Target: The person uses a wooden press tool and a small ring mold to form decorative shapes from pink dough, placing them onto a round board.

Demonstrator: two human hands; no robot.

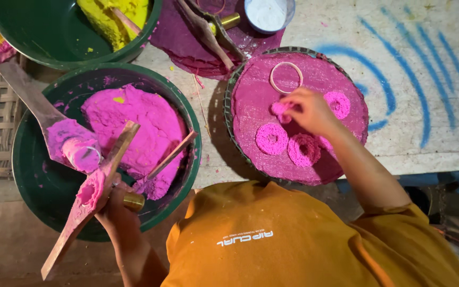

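Right hand point(306, 110) pinches a pink dough ring point(281, 109) over the round pink-coated tray point(251, 101), three rings point(271, 138) lying near its front edge, bare surface behind. Left hand point(113, 204), grip pressed together around a wooden paddle point(88, 194), sits at the rim of the green basin point(27, 175) holding pink dough point(144, 125), close beside the tray on the worktop point(426, 64).

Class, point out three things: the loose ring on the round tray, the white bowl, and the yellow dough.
loose ring point(286, 77), head view, its band.
white bowl point(268, 14), head view, its contents.
yellow dough point(107, 18), head view, its middle.
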